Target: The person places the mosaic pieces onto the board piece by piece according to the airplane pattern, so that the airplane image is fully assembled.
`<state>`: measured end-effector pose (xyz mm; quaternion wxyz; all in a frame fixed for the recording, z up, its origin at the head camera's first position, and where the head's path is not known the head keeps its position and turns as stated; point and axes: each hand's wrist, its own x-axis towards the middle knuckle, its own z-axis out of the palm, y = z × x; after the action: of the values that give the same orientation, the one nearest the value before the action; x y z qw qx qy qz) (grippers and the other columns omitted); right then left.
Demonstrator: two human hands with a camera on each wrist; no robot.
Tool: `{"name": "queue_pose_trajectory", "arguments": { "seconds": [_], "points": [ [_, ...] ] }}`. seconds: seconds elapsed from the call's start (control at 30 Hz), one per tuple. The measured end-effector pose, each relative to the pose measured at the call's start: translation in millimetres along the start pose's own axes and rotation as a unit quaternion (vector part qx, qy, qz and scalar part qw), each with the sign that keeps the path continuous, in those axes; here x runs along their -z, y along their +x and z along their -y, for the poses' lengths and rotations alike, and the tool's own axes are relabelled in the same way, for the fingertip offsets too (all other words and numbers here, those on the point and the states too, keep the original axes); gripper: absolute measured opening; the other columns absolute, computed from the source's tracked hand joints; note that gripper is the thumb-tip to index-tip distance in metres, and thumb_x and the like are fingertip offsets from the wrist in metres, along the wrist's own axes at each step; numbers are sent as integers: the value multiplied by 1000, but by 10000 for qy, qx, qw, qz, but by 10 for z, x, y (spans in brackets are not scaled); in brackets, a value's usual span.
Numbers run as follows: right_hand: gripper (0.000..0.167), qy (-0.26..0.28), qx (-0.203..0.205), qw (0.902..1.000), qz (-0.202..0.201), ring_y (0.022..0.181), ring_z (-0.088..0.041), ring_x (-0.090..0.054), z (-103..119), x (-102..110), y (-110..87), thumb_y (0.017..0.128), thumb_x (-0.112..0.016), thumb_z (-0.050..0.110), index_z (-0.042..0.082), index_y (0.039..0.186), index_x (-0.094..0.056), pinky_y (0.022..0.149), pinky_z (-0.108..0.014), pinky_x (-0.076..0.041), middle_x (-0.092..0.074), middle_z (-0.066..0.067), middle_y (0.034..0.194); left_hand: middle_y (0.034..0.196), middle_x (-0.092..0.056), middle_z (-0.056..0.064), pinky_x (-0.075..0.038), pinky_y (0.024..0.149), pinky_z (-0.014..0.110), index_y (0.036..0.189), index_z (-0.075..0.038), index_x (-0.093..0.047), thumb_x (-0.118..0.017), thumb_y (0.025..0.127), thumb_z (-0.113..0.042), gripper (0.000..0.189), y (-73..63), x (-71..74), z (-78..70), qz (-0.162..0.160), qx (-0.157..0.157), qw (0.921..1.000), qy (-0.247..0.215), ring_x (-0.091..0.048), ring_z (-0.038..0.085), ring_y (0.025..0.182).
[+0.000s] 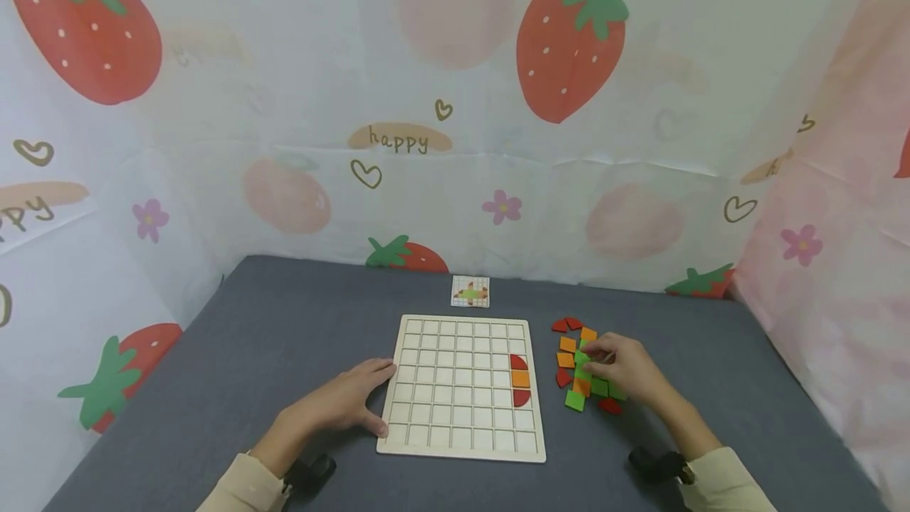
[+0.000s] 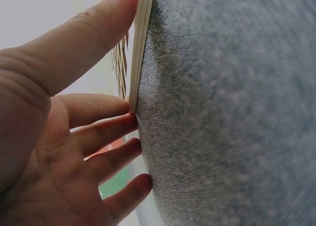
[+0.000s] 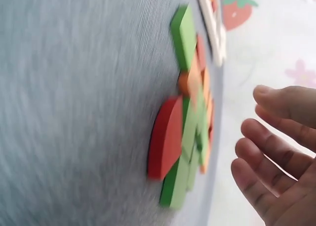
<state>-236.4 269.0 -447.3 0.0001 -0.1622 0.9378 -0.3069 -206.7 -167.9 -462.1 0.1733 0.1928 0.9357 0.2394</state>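
Note:
A pale wooden grid board (image 1: pixel 462 457) lies on the table. My left hand (image 1: pixel 341 400) touches its left edge with fingers extended, the thumb near the lower corner; the left wrist view shows the thumb and fingertips along the board's side (image 2: pixel 140 48). In the rightmost column sit an orange square (image 1: pixel 520 378) and two red quarter-round pieces, one above (image 1: pixel 519 362) and one below. Right of the board, a loose pile holds green squares (image 1: pixel 575 400), orange squares (image 1: pixel 565 360) and red pieces (image 3: pixel 166 139). Over this pile hovers my right hand (image 1: pixel 629 370), fingers loosely bent, no piece visible between them.
A small pattern card (image 1: pixel 470 291) with a coloured figure on a grid lies behind the board. Grey cloth (image 1: pixel 306 314) covers the table. A strawberry-printed curtain (image 1: pixel 320 101) hangs at the back and on both sides.

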Motion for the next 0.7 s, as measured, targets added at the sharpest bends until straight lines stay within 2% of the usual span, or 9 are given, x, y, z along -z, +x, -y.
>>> {"name": "queue_pose_trajectory", "arguments": {
  "seconds": [0.17,0.33,0.7],
  "points": [
    [29,-36,-233,9997,-94,91,-24,-62,-134,39,88,89,-68,11,-2,115,-68,74,-35,-55,-65,-13,104,154,-36,20,-28,113,59,146,3,-40,-86,68,-33,97,-11,-2,-4,-13,17,10000,-5,-31,39,145],
    [32,-28,-349,9993,-130,100,-33,-63,-178,41,193,91,-67,12,-3,119,-66,80,-44,-56,-64,-19,112,154,-36,19,-29,113,59,146,3,-40,-86,68,-33,97,-19,1,2,-27,19,10000,-20,-31,39,145],
    [35,-211,-700,9971,-187,92,-29,-62,-224,-27,386,90,-69,18,-6,116,-67,74,-41,-55,-60,-20,105,154,-36,19,-28,112,61,147,2,-40,-85,68,-35,98,-25,5,7,-4,-13,10000,-29,-30,39,145]
  ]
}}
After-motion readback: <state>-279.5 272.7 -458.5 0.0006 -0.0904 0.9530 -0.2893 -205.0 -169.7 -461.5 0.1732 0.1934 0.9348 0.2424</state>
